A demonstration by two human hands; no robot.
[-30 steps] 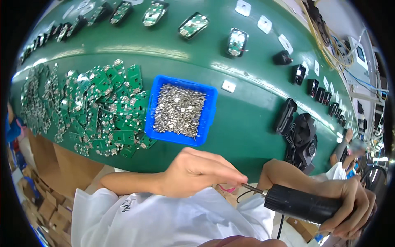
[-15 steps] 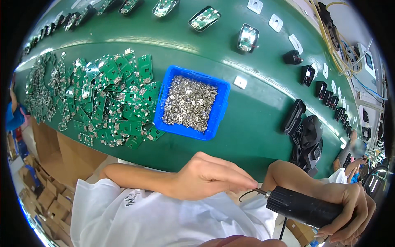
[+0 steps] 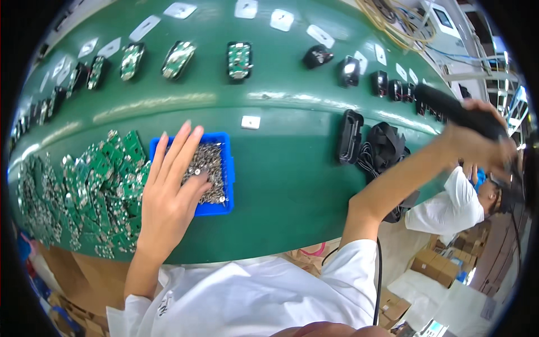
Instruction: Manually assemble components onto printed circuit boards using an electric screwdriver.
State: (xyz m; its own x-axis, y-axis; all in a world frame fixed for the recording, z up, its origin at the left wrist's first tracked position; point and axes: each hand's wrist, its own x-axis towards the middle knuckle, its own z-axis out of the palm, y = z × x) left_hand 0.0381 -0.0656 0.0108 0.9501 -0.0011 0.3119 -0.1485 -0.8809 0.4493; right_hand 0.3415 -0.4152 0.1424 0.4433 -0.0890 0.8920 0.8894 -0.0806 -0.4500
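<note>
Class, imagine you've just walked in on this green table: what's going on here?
A person's left hand is over a blue tray of small metal screws, its thumb bent down toward them; whether it grips any can't be made out. The right hand, blurred, holds a black handheld driver up to the right. A heap of green circuit boards lies left of the tray. Farther back on the table, black housings stand in a line, some with boards showing.
</note>
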